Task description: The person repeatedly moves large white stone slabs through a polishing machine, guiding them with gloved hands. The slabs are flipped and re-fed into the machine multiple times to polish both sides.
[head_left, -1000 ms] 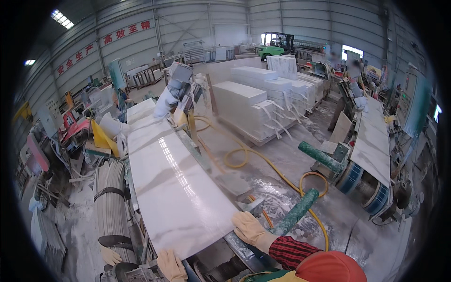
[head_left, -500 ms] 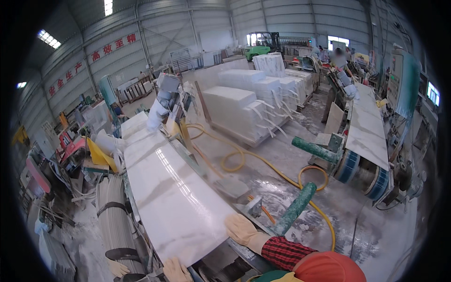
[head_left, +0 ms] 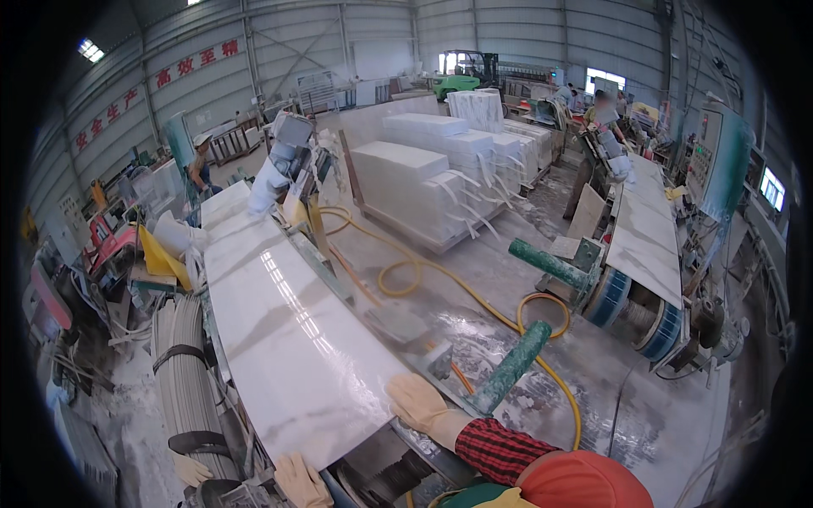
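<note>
A long polished white marble slab [head_left: 296,339] with grey-brown veins lies on a narrow machine bed. My right hand [head_left: 415,402], in a pale glove with a red-and-black checked sleeve behind it, rests flat on the slab's near right corner, fingers stretched out. At the near left corner, my left hand [head_left: 301,481] wears a similar glove, and its stretched fingers touch the slab edge. Further left, another pale glove [head_left: 191,468] lies by a bundle of long grey strips [head_left: 179,372]; whether a hand fills it cannot be told. Dark ribbed parts [head_left: 394,478] show beyond the slab's end.
Green rollers [head_left: 512,368] jut out right of the bed. A yellow hose [head_left: 474,292] loops over the wet floor. White strapped blocks [head_left: 406,169] stand on pallets. Another slab line [head_left: 648,229] runs at right. People [head_left: 201,165] stand at far left and far right; a green forklift [head_left: 457,83] is behind.
My view has shifted slightly, so the scene sits further left and higher. Both my hands keep their places on the marble slab. A person at far left shows more upright.
</note>
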`<state>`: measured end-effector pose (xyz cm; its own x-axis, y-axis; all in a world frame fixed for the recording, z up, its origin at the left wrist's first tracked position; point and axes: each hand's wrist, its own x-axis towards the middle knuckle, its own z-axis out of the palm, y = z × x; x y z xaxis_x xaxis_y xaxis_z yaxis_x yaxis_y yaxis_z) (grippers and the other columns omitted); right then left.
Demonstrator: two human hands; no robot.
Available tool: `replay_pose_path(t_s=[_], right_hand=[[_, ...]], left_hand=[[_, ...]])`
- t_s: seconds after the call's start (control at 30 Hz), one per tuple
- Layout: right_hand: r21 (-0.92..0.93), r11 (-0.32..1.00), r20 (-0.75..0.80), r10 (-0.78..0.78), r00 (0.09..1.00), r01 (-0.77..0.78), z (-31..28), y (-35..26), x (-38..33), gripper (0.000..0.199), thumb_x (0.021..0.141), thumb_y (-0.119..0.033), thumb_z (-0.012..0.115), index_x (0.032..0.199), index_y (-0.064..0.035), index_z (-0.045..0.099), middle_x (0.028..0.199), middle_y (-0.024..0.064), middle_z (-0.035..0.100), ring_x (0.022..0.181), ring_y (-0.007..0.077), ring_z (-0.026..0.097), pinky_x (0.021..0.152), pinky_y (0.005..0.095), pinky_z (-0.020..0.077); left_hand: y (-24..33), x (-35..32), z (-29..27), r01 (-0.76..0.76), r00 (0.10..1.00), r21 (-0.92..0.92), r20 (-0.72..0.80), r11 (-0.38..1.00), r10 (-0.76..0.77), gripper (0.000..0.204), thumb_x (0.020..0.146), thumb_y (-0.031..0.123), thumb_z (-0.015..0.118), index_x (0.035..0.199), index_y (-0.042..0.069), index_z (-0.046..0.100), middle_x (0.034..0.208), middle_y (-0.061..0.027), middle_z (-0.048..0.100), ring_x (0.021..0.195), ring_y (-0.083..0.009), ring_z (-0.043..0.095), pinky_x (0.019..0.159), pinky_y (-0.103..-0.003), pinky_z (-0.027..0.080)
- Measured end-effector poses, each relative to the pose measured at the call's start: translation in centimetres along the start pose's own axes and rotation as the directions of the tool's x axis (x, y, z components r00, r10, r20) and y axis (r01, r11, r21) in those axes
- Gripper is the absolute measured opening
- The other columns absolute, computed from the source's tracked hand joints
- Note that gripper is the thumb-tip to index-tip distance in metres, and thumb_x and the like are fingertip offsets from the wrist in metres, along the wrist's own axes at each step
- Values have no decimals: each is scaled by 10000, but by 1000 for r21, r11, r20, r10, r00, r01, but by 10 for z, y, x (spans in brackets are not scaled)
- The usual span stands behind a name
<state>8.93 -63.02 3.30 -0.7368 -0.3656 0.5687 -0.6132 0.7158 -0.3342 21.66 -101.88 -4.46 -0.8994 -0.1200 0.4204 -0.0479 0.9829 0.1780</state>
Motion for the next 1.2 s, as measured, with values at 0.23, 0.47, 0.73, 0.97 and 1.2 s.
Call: replay_pose_path(t_s=[0.23,0.47,0.73,0.97,1.2], right_hand=[[-19,1000,-18,-6,1000,6,-6,-6,-4,335,955,-243,685,1229,-57,637,1225,165,634,1186,379,607,1063,491,469],[4,1000,-66,-23,998,23,-11,-10,-4,298,946,-221,681,1189,-55,630,1200,173,645,1154,393,619,1027,502,488],[41,999,-36,-20,999,21,-8,-5,-10,348,978,-210,683,1266,-17,654,1263,232,681,1174,443,638,1063,537,497],[37,999,-15,-2,1000,2,-13,-9,-14,389,972,-217,704,1300,-15,652,1305,228,679,1216,440,631,1092,540,484],[9,1000,-41,-10,999,10,-19,-11,-18,346,943,-228,711,1224,-39,634,1226,194,656,1180,414,623,1058,518,489]], left_hand=[[6,-5,-7,-11,1000,-44,-22,999,10,541,1020,195,668,1537,46,619,1589,-341,539,1479,-549,472,1262,-651,322],[11,-7,-13,25,1000,-44,15,999,-25,557,1008,175,675,1548,54,613,1600,-335,537,1491,-550,468,1268,-653,317],[9,-14,-9,-6,999,-18,-33,1000,5,536,1004,157,694,1518,27,614,1588,-335,543,1492,-559,464,1248,-663,338],[18,-13,-21,9,1000,-40,3,999,-8,546,982,170,690,1505,30,617,1588,-331,537,1474,-558,464,1236,-660,337],[26,-15,-26,17,1000,-40,22,999,-17,549,981,184,690,1505,39,616,1598,-327,530,1476,-554,461,1242,-651,332]])
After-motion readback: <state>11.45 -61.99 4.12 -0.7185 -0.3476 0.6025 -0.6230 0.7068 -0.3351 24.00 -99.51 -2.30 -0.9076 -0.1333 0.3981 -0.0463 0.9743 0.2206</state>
